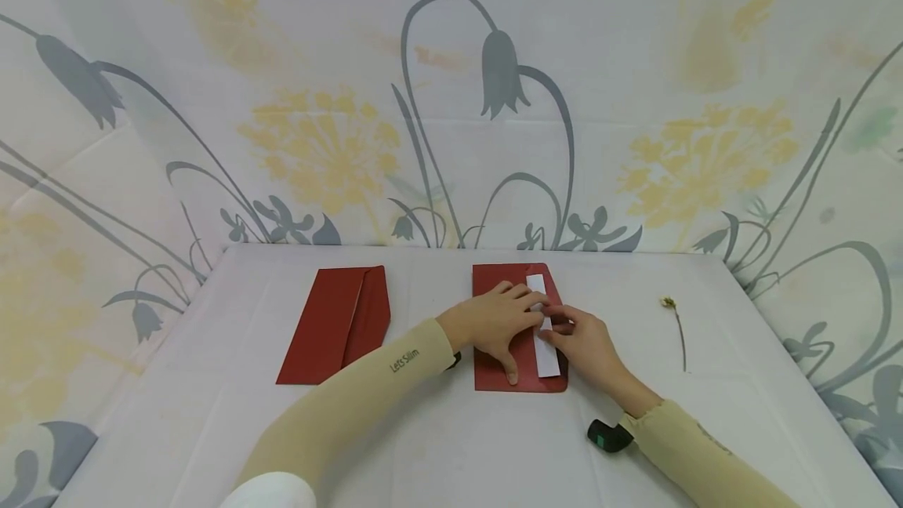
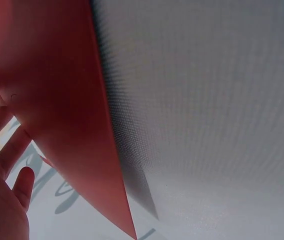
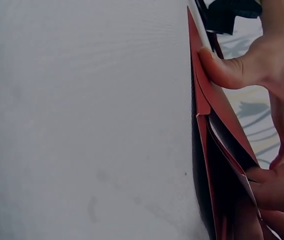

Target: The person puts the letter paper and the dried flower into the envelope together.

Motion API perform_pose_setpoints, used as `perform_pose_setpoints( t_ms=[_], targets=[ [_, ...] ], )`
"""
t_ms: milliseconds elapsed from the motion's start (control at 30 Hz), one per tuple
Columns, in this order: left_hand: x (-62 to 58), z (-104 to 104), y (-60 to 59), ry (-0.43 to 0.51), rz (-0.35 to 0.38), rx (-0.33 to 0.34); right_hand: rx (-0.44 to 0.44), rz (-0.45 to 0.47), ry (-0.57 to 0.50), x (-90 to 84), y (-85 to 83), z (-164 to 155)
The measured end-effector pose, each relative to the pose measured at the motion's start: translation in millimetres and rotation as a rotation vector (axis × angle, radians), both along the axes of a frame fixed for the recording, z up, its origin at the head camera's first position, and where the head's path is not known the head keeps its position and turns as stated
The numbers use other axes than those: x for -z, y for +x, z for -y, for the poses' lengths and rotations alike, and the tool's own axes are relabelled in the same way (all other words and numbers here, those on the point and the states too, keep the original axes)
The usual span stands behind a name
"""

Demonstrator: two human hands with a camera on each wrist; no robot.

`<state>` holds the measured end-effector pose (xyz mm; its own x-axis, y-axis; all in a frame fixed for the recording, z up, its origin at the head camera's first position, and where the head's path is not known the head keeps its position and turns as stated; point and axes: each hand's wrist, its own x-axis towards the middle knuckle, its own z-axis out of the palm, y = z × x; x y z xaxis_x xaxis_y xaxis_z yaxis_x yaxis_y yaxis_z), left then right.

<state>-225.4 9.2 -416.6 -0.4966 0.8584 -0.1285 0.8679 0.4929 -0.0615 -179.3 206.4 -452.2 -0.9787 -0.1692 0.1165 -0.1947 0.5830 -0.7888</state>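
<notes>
A red envelope [image 1: 487, 373] lies in the middle of the table, its flap side to the right. A strip of white paper [image 1: 546, 363] shows at its mouth. My left hand [image 1: 494, 321] lies across the envelope with fingers spread, its thumb pressing near the lower edge. Over the right side, my right hand [image 1: 585, 345] pinches the edge of the white paper with thumb and fingers. In the right wrist view the mouth of the envelope [image 3: 204, 145] gapes, and the right fingers [image 3: 277, 192] are at the opening, partly hidden.
A second red envelope [image 1: 320, 320] lies to the left, its flap folded out to the right. On the right is a small dried flower [image 1: 667, 302] with a thin stem. A patterned cloth [image 1: 451, 139] hangs behind the table's back edge.
</notes>
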Motion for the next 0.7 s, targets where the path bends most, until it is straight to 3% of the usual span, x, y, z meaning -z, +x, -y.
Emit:
perform_pose_setpoints(
  t_ms=[700],
  targets=[
    [0.7, -0.6, -2.4, 0.021, -0.002, 0.011, 0.031, 0.025, -0.043, 1.5, 0.5, 6.3]
  ],
)
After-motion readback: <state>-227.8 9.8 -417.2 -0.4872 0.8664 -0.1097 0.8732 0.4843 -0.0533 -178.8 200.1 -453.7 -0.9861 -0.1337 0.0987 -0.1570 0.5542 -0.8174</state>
